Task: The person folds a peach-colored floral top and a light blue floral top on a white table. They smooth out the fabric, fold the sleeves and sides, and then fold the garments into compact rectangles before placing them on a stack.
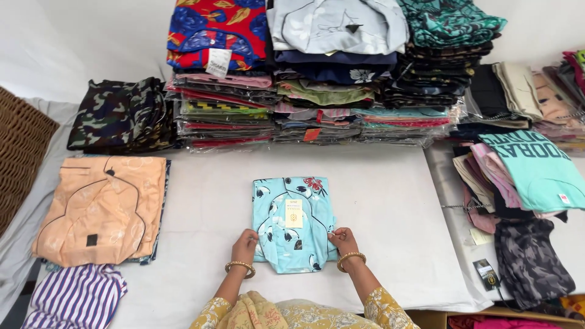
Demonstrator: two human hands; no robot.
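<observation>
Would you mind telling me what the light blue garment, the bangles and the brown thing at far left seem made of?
Light blue garment: soft matte woven cloth, floral print. Bangles: likely gold-toned metal, shiny. Brown thing: apparently woven wicker, ribbed.

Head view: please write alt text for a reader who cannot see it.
Two hands, left hand and right hand, grip the sides of a folded light blue floral garment on a white table. Stacks of folded clothes line the far edge; a peach garment lies left.

A pale yellow rectangular tag (294, 213) lies on the folded light-blue garment (292, 222). A white label (217, 61) hangs from the red-blue stack (216, 30). Clear plastic packages (225, 125) are stacked behind on the table (384, 207).
</observation>
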